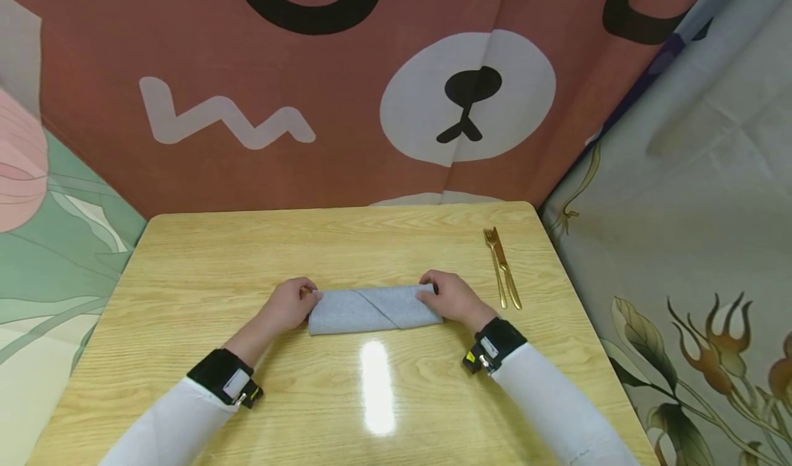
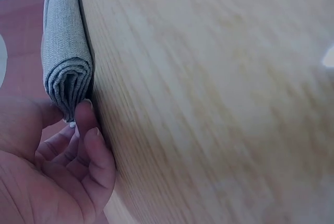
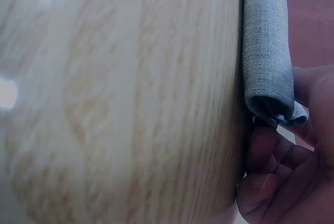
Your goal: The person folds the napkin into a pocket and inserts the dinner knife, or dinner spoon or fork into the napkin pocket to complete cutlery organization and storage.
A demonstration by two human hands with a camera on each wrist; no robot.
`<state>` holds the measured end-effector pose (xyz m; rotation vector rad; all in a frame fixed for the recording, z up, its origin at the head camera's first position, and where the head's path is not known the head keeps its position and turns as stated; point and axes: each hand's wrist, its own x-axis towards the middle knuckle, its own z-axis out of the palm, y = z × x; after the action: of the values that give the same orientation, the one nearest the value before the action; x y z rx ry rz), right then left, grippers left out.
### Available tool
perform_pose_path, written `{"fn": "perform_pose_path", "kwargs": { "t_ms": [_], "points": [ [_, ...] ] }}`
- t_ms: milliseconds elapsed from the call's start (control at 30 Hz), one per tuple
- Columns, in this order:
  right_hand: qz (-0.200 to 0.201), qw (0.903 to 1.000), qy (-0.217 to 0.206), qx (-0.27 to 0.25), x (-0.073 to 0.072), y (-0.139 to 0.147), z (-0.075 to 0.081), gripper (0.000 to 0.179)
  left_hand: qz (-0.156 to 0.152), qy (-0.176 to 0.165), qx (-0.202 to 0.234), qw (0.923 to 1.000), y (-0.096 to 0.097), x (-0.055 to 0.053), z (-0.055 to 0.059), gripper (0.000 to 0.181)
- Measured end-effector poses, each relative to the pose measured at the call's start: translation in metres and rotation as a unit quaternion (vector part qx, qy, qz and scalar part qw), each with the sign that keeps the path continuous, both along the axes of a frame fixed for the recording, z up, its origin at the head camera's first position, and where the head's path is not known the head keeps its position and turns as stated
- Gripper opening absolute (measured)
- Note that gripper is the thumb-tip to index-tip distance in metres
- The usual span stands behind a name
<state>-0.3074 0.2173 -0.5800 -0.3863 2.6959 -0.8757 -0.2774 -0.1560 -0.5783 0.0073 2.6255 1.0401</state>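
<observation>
A grey-blue cloth napkin (image 1: 375, 309), folded into a long flat roll with a diagonal edge across its top, lies crosswise on the wooden table. Its left end is pinched by my left hand (image 1: 293, 304), thumb on top and fingers curled beneath. In the left wrist view the napkin (image 2: 68, 41) shows several rolled layers at this end, right above the fingertips. My right hand (image 1: 454, 297) grips the far corner of the right end between thumb and fingers. From the right wrist, the napkin (image 3: 269, 41) has a hollow fold there and a small loose corner.
A gold fork (image 1: 495, 260) and a gold knife (image 1: 509, 273) lie side by side on the table (image 1: 247, 246), beyond the right hand. A brown curtain (image 1: 247, 177) with a bear face hangs along the far edge, with patterned cloth on both sides.
</observation>
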Motion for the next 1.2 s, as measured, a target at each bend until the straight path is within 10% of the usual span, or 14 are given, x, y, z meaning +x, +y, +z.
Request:
{"fn": "perform_pose_path", "kwargs": {
  "t_ms": [500, 767, 900, 1067, 1200],
  "points": [
    [0.005, 0.9997, -0.001, 0.024, 0.002, 0.005, 0.002, 0.028, -0.011, 0.055, -0.051, 0.9972, 0.005, 0.008, 0.005, 0.036],
    [0.009, 0.9882, 0.129, 0.082, 0.014, -0.023, 0.031, 0.038, -0.084, 0.25, -0.163, 0.9505, 0.038, 0.022, 0.019, 0.046],
    [0.082, 0.9796, 0.161, 0.088, 0.02, -0.043, 0.034, 0.042, -0.152, 0.212, -0.168, 0.9505, 0.052, 0.032, 0.017, 0.057],
    [0.196, 0.9709, 0.084, 0.111, 0.028, -0.053, 0.02, 0.059, -0.19, 0.135, -0.187, 0.9545, 0.055, 0.04, 0.0, 0.069],
    [0.213, 0.9653, 0.06, 0.139, 0.031, -0.051, 0.01, 0.064, -0.2, 0.116, -0.203, 0.9516, 0.051, 0.04, -0.012, 0.07]
  ]
}}
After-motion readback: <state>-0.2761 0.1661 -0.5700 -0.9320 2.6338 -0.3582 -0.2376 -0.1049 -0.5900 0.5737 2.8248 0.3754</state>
